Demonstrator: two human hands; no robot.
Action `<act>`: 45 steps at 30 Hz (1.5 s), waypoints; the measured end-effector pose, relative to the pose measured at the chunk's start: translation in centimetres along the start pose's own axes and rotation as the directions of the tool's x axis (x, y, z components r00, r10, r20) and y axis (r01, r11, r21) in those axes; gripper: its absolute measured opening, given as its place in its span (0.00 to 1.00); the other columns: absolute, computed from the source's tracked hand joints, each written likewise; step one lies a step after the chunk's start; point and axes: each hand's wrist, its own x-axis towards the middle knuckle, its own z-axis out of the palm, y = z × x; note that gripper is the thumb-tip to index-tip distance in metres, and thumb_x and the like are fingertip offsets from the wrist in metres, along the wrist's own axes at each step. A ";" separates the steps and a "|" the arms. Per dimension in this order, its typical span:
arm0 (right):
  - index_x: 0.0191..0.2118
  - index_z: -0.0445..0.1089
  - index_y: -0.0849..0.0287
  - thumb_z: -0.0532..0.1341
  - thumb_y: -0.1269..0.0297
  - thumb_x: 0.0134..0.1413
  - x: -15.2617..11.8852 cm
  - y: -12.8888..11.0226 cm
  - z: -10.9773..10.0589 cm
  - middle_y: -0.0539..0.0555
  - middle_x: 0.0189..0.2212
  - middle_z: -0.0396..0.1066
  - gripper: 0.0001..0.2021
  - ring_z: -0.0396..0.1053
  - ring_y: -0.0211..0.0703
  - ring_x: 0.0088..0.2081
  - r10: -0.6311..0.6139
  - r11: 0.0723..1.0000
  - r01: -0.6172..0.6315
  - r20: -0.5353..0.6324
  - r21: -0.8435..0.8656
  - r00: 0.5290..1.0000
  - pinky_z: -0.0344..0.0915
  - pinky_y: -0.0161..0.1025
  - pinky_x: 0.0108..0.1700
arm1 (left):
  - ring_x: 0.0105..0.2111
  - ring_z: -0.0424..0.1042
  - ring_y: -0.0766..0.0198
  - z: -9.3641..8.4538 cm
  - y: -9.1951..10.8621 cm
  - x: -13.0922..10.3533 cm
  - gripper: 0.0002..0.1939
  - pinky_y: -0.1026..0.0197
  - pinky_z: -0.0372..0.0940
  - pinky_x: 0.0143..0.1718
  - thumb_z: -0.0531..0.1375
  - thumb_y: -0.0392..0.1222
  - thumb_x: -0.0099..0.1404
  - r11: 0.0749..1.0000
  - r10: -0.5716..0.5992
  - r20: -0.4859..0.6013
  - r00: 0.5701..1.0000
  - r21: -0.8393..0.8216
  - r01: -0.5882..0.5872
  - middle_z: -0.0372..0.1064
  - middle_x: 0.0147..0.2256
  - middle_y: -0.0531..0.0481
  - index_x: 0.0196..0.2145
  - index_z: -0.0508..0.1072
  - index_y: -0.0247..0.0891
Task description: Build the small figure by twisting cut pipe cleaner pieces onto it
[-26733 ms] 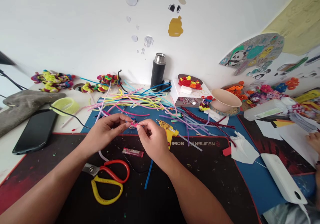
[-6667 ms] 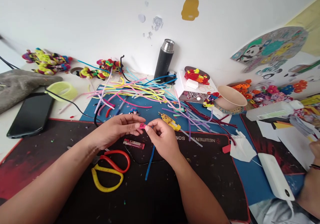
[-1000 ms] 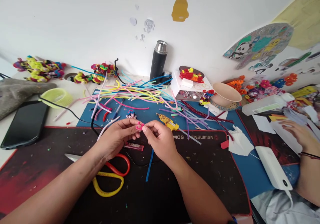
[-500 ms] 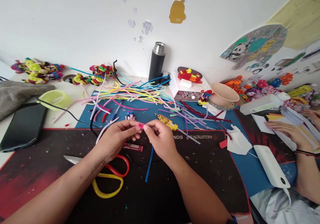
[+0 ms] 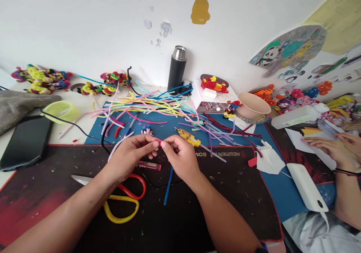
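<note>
A small pink piece [image 5: 160,143] is pinched between my two hands above the black mat [image 5: 225,204]. My left hand [image 5: 138,149] holds its left end between thumb and forefinger, and my right hand [image 5: 179,153] grips the right end the same way. Most of the piece is hidden by the fingertips. Just behind my left hand lies a small doll head with a blue and pink top [image 5: 147,130]. A blue strip [image 5: 168,187] lies below my right hand. Scissors with red and yellow handles [image 5: 121,209] rest under my left forearm.
Colourful fuzzy stems [image 5: 146,104] are heaped behind the hands, near a black flask [image 5: 177,70]. A yellow tool [image 5: 188,137] lies beyond my right hand. At left is a phone [image 5: 25,142]; at right, a white power bank [image 5: 307,187] and another person's hands [image 5: 327,149] over papers.
Less of the pink piece shows between my fingertips. My hands have hardly moved. At the right, the other person's second hand has come further into view over the papers.
</note>
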 end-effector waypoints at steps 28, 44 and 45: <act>0.41 0.77 0.56 0.64 0.51 0.69 0.0 0.1 -0.2 0.45 0.21 0.64 0.13 0.63 0.38 0.23 0.037 0.997 -0.039 0.032 0.059 0.999 0.58 0.37 0.27 | 0.29 0.73 0.61 -0.3 0.0 -0.2 0.24 0.62 0.67 0.33 0.79 0.65 0.56 0.979 0.087 -0.009 0.996 0.185 -0.084 0.78 0.28 0.49 0.34 0.86 0.41; 0.40 0.75 0.56 0.66 0.50 0.66 0.0 -0.5 -0.4 0.44 0.21 0.65 0.14 0.63 0.37 0.22 0.073 0.992 -0.081 0.079 0.100 0.994 0.56 0.37 0.27 | 0.30 0.76 0.61 -0.6 0.0 0.1 0.24 0.64 0.72 0.31 0.84 0.58 0.51 0.997 -0.030 0.046 0.999 -0.066 0.033 0.80 0.32 0.47 0.38 0.89 0.39; 0.40 0.75 0.56 0.66 0.50 0.66 0.0 -0.5 -0.5 0.44 0.21 0.65 0.14 0.63 0.37 0.22 0.077 0.990 -0.086 0.086 0.114 0.993 0.55 0.37 0.27 | 0.30 0.76 0.62 -0.7 0.1 0.1 0.26 0.65 0.72 0.30 0.84 0.58 0.50 0.991 -0.065 0.062 0.996 -0.113 0.072 0.80 0.32 0.46 0.39 0.90 0.38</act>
